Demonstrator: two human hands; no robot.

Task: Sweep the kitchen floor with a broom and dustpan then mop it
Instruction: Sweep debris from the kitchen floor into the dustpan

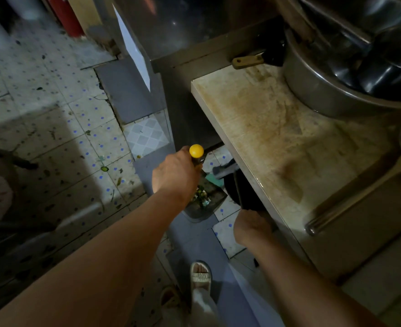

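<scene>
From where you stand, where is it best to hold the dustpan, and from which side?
Grip the dustpan by its upright handle just under the yellow knob, coming from above, as the left hand does: the handle rises toward you while the pan lies low, holding debris.

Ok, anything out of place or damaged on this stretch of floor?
Yes. Food scraps litter the floor tiles, including a yellow-green bit. The tile edge by the cabinet base looks cracked and broken. Swept scraps already sit in the dustpan.
</scene>
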